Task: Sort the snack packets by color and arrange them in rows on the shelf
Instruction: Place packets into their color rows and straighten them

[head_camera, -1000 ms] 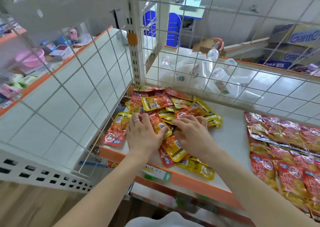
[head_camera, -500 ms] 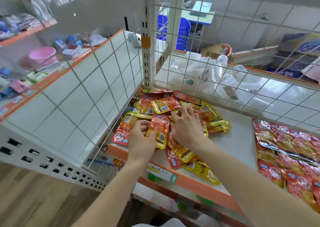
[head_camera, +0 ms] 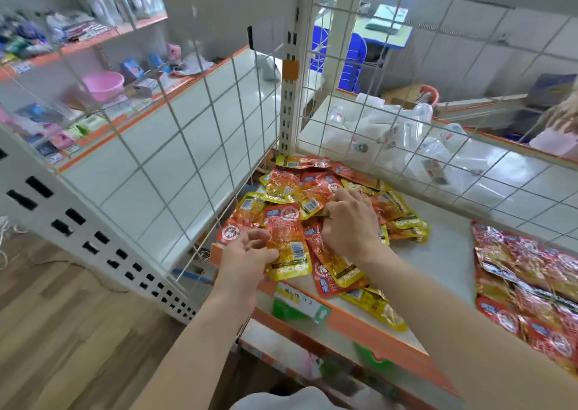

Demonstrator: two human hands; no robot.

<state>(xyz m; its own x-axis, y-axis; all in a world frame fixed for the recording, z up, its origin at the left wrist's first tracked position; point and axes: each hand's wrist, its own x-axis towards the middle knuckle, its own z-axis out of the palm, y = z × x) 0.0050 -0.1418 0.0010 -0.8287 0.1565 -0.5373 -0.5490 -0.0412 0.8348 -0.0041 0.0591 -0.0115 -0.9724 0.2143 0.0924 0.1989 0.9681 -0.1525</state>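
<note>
- Shop shelving, white deck with an orange front lip: the shelf carries all the stock listed below and is fenced at the back and left by wire grid panels.
- Mixed pile of snack packets, red and yellow jumbled and overlapping, at the shelf's left end against the grid corner; unsorted.
- One red-and-yellow packet, at the front of the pile, pinched at its lower-left edge between the thumb and fingers of the left hand.
- Right hand: knuckles up, fingers curled down into the middle of the pile; whether they hold a packet cannot be told.
- Red packets, in overlapping rows at the shelf's right end, well apart from the pile; this part looks done.
- Outstanding, by judgement: most of the pile; no yellow row is visible.
- Beyond the grid: clear plastic bags; pink basin on a neighbouring shelf.
</note>
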